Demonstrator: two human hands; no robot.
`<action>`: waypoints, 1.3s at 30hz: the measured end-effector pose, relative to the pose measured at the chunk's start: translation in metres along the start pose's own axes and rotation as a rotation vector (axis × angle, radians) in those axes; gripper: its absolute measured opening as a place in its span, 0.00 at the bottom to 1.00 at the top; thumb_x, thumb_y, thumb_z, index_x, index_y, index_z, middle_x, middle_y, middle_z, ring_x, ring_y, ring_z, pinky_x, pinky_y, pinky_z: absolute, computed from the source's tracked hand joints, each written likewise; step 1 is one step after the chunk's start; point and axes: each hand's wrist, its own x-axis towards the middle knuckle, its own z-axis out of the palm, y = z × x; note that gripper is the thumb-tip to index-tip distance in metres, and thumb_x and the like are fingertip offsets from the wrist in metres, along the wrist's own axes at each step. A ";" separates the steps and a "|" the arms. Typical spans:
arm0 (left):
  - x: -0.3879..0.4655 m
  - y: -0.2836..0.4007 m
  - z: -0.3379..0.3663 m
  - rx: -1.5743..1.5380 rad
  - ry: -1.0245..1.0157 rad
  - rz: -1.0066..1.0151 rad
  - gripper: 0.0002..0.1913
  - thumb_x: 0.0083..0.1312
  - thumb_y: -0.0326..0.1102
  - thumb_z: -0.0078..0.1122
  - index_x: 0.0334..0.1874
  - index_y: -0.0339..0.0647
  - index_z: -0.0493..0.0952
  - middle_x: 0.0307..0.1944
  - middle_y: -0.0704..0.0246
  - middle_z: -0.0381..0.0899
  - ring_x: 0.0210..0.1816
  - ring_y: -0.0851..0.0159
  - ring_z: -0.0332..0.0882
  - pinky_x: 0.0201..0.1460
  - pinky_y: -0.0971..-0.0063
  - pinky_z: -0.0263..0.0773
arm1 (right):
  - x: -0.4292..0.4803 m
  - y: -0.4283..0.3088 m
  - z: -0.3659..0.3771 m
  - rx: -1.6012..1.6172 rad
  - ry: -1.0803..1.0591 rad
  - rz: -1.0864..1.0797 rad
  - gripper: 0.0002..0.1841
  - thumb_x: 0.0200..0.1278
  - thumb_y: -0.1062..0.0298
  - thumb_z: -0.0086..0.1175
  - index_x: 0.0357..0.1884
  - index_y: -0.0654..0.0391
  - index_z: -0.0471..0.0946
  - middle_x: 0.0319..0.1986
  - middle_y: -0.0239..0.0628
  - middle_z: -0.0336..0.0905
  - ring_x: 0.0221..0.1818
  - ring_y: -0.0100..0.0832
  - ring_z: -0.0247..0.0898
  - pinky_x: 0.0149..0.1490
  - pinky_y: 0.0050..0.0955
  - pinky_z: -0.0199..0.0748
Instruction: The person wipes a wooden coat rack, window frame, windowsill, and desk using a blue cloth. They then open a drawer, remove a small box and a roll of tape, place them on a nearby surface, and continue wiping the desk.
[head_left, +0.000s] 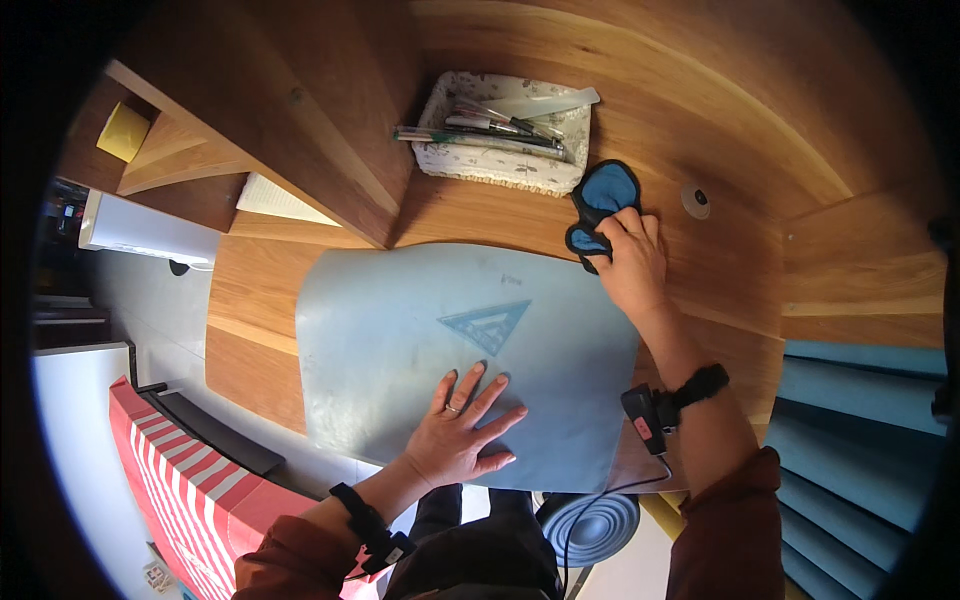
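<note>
My left hand (463, 433) rests palm down on a pale blue desk mat (367, 337), its fingers spread and a ring on one of them. Just beyond its fingertips lies a translucent set square (487, 326); whether it is on or under the mat I cannot tell. At the mat's far right corner, my right hand (634, 255) grips a blue cloth-like piece with black edging (609, 187). This piece is bunched against the wooden desk and close to the basket's right corner. Part of it is hidden beneath my fingers.
A fabric-lined basket (502, 169) of pens and a ruler stands at the back. Wooden shelving (315, 150) rises at left, holding a yellow roll (122, 132) and paper (281, 199). A round grommet (696, 201) is at right, a blue curtain (855, 450) beyond. A cable (600, 499) hangs from my right wrist device.
</note>
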 end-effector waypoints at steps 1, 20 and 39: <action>-0.001 0.000 0.000 0.013 0.010 0.004 0.30 0.54 0.61 0.60 0.60 0.64 0.71 0.70 0.62 0.52 0.72 0.48 0.43 0.68 0.45 0.44 | -0.001 0.003 0.000 -0.016 -0.012 -0.018 0.13 0.48 0.66 0.64 0.38 0.51 0.78 0.43 0.29 0.69 0.51 0.42 0.61 0.53 0.41 0.67; -0.001 0.003 -0.002 0.048 -0.055 -0.039 0.30 0.55 0.62 0.58 0.60 0.65 0.71 0.71 0.65 0.51 0.73 0.50 0.43 0.69 0.48 0.42 | 0.052 0.179 -0.031 -0.138 0.097 0.209 0.24 0.65 0.53 0.48 0.57 0.57 0.73 0.59 0.44 0.67 0.61 0.51 0.58 0.66 0.41 0.57; 0.000 0.003 0.002 0.128 0.014 0.011 0.32 0.53 0.58 0.62 0.61 0.61 0.69 0.71 0.63 0.49 0.72 0.47 0.43 0.66 0.43 0.46 | -0.209 0.185 -0.069 -0.414 0.140 0.590 0.22 0.68 0.59 0.46 0.60 0.59 0.67 0.56 0.47 0.64 0.56 0.49 0.59 0.60 0.41 0.61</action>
